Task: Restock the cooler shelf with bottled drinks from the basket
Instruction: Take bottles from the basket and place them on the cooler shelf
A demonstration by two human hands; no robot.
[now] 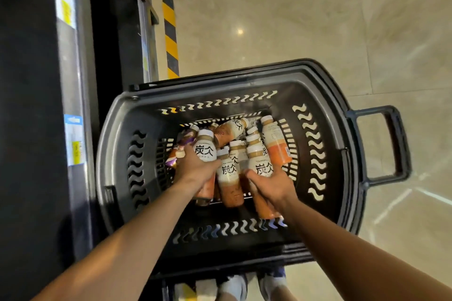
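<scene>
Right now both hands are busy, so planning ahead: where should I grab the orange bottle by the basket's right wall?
The orange bottle lies uncovered, cap toward the far wall. Come from above and wrap its mid-body; the basket wall crowds its right, other bottles its left.

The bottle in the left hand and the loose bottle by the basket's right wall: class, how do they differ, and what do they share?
The left hand grips the left-hand bottle; the loose bottle lies unheld by the wall of the basket. The left-hand bottle shows large black characters; the loose bottle shows small print and a barcode. Both have white caps and pale upper labels.
</scene>
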